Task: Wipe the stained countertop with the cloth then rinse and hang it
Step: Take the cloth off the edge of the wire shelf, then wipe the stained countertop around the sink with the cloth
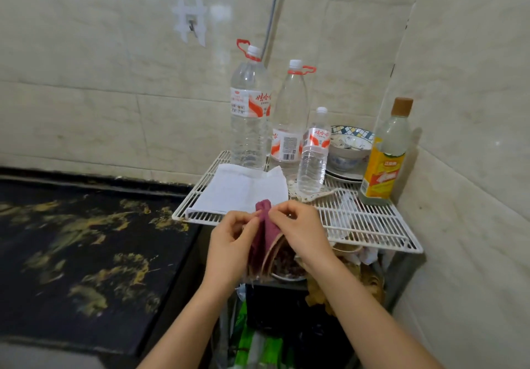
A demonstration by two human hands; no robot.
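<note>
Two bare hands: left hand, right hand. Slim fingers, rounded knuckles, a bit blurry, nails too small to tell. Two long, smooth forearms, left forearm and right forearm, wider toward the elbow, bare as far as can be seen.

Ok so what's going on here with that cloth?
A person holds a maroon cloth in both hands, the left hand and right hand each pinching it near the top, just in front of a white wire rack. The black countertop to the left is covered in yellowish stains, so wiping has not started. The hook on the wall is bare.
</note>
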